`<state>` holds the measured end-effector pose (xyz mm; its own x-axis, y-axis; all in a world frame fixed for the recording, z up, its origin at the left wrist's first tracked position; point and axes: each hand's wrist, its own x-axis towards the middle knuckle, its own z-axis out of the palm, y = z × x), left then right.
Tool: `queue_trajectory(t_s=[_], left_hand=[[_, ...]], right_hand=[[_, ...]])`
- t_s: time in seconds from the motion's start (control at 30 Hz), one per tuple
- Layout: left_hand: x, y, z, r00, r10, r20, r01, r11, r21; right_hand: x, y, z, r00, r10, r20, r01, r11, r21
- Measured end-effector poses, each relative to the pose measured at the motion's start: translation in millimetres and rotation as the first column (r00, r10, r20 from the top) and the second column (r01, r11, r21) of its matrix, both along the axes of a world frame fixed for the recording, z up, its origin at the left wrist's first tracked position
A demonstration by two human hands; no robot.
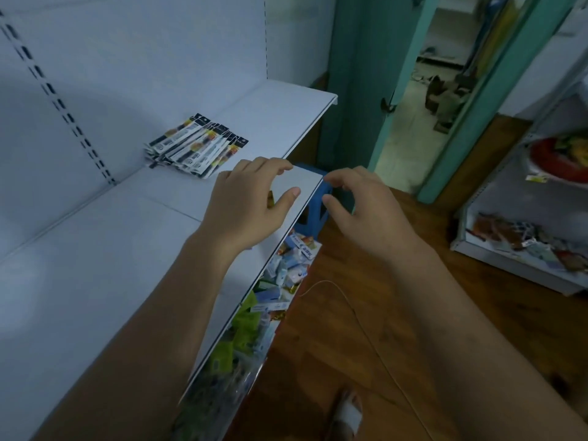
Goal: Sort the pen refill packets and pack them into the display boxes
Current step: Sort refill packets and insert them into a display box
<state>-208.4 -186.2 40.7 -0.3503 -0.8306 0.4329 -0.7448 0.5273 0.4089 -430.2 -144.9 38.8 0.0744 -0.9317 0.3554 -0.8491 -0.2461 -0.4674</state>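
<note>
One pile of refill packets [197,144] lies far left on the shelf [95,249]. I cannot tell the grip of the left hand [248,198]; the right hand [356,205] curls loosely, empty.

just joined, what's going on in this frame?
A person stands at a white shelf. The left hand rests near its front corner; the right hand hovers just off that corner, fingers loosely curled, nothing visibly held. The pen refill packets lie in a pile further back, untouched. No display box shows.
</note>
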Motion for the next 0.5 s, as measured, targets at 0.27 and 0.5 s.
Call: queue_trajectory(t_s=[0.27,0.5], left_hand=[[-58.7,-105.5,-10.0,0.980,0.188,0.059,-0.190,0.981,0.037],[-64.6,-139.0,-15.5,0.917,0.392,0.074,-0.396,0.916,0.058]], right_hand=[[-57.3,-133.7,-12.1,0.985,0.170,0.039,-0.170,0.985,-0.005],[-69.8,-236.0,-20.2,0.913,0.391,0.118,-0.393,0.920,-0.003]])
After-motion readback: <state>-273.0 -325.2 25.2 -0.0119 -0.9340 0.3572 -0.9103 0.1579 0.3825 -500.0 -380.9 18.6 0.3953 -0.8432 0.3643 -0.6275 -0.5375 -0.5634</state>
